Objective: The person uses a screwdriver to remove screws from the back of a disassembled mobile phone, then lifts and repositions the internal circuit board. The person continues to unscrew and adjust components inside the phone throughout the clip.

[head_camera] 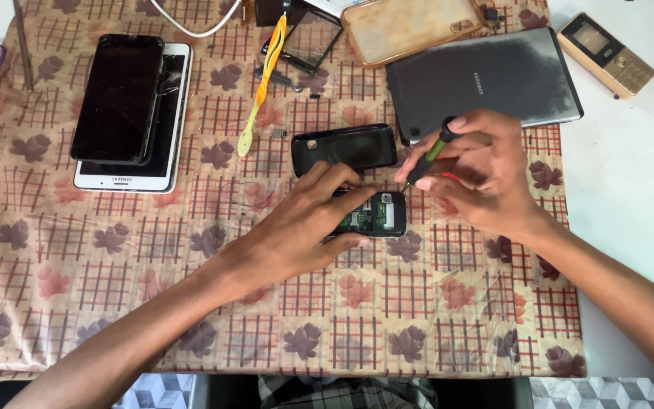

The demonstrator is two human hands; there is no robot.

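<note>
Far left on the leaf-patterned cloth point(77, 257): black phone point(117, 98) stacked on cracked white tablet point(168, 129). Grey tablet point(486, 83), gold keypad phone point(606, 54), yellow pry tool point(263, 83) noted.

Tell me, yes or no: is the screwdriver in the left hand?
No, the right hand grips the screwdriver; the left hand steadies the opened phone.

Opened black phone point(372, 214) lies flat on bench, circuit board exposed, with green-black screwdriver point(427, 159) tilted, tip down at its upper edge.
</note>
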